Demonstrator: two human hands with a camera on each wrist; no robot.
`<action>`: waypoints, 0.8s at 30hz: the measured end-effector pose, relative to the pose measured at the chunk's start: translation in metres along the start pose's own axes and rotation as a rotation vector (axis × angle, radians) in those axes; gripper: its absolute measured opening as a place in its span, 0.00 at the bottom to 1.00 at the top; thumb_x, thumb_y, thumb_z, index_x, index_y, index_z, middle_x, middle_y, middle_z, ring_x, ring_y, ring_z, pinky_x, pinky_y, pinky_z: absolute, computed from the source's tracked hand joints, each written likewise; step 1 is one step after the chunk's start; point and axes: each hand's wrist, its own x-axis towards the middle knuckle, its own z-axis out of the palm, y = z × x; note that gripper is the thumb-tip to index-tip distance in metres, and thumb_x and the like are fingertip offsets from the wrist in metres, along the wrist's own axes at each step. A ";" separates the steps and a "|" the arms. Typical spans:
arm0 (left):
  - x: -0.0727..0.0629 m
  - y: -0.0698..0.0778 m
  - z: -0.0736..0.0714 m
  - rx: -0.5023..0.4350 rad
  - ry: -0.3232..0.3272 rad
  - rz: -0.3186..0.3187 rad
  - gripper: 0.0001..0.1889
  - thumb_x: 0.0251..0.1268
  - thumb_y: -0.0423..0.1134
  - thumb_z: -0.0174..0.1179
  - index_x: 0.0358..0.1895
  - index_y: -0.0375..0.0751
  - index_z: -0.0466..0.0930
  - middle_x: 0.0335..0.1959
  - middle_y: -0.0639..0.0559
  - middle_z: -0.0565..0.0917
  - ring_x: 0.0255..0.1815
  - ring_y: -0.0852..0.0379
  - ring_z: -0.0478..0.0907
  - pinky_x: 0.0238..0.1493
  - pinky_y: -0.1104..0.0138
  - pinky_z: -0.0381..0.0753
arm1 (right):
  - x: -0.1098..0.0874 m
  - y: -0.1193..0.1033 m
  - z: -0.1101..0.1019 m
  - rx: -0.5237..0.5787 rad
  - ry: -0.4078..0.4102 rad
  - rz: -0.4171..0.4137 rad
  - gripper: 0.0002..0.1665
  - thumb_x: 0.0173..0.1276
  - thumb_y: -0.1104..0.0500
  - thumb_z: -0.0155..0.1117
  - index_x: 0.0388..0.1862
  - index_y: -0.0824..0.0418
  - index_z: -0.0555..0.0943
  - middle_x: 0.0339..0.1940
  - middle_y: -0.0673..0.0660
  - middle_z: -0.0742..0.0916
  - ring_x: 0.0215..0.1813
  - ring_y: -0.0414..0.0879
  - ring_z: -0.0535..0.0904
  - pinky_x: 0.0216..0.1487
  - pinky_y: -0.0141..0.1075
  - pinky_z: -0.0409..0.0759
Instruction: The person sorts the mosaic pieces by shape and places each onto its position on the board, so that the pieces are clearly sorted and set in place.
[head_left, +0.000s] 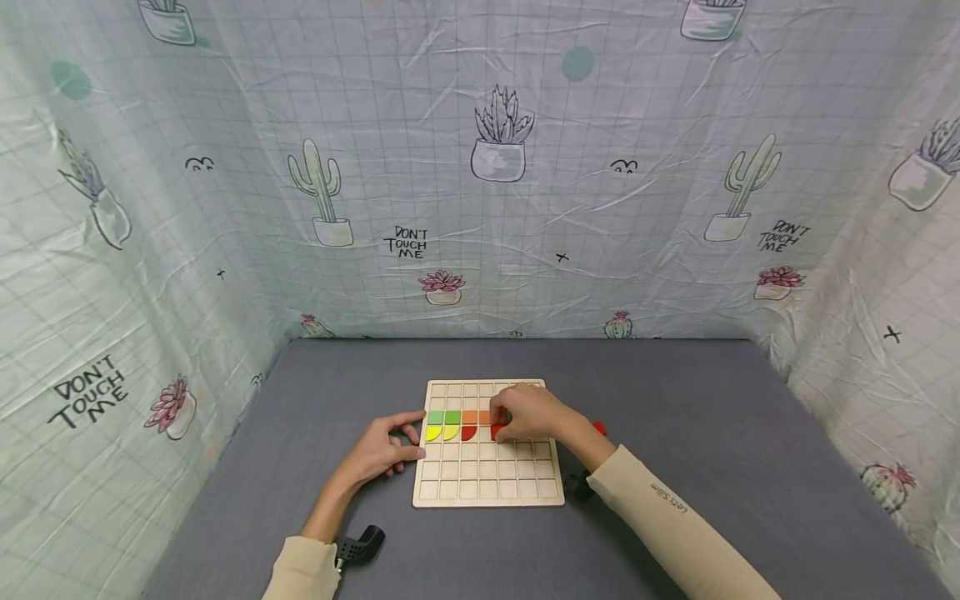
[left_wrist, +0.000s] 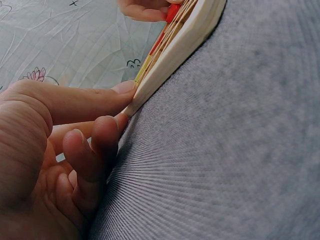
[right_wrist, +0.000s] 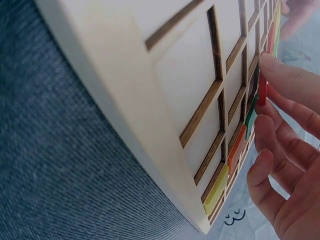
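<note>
A square wooden grid board (head_left: 489, 473) lies on the grey table, with coloured tiles in two neighbouring rows. My left hand (head_left: 378, 450) rests at the board's left edge, its thumb and index fingertip touching the rim some way apart. Over the middle of the board, my right hand (head_left: 528, 412) pinches a red tile (right_wrist: 263, 91) between thumb and fingers, right at the grid. Left of it sits a red quarter-round tile (head_left: 468, 432), then yellow quarter-round tiles (head_left: 450, 432). Green tiles (head_left: 452, 417) and orange tiles (head_left: 469, 417) fill the row behind, partly hidden by the right hand.
Another small red piece (head_left: 600, 427) lies on the table right of the board, partly behind the right forearm. A dark green tile (right_wrist: 251, 117), an orange one and a yellow one (right_wrist: 217, 190) show in the right wrist view. Patterned cloth (head_left: 502, 250) hangs around the table.
</note>
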 end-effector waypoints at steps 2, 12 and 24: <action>0.000 0.000 0.000 -0.001 0.001 -0.004 0.36 0.57 0.34 0.75 0.72 0.39 0.75 0.40 0.39 0.82 0.15 0.60 0.74 0.13 0.67 0.73 | 0.000 -0.001 -0.001 0.001 -0.004 0.003 0.08 0.61 0.48 0.80 0.34 0.44 0.87 0.30 0.36 0.84 0.34 0.33 0.77 0.38 0.34 0.78; 0.000 0.000 0.000 -0.009 0.002 -0.007 0.36 0.57 0.34 0.75 0.72 0.39 0.75 0.40 0.40 0.81 0.14 0.60 0.73 0.13 0.67 0.73 | 0.001 -0.004 -0.003 -0.006 0.006 -0.025 0.05 0.63 0.56 0.78 0.37 0.47 0.90 0.34 0.40 0.89 0.39 0.36 0.83 0.44 0.36 0.81; 0.001 -0.002 -0.002 -0.002 -0.007 0.009 0.36 0.58 0.34 0.75 0.72 0.37 0.75 0.40 0.40 0.82 0.14 0.60 0.73 0.13 0.66 0.73 | 0.002 -0.007 -0.001 -0.007 0.008 -0.034 0.07 0.63 0.59 0.76 0.37 0.46 0.90 0.35 0.40 0.89 0.40 0.37 0.83 0.43 0.36 0.81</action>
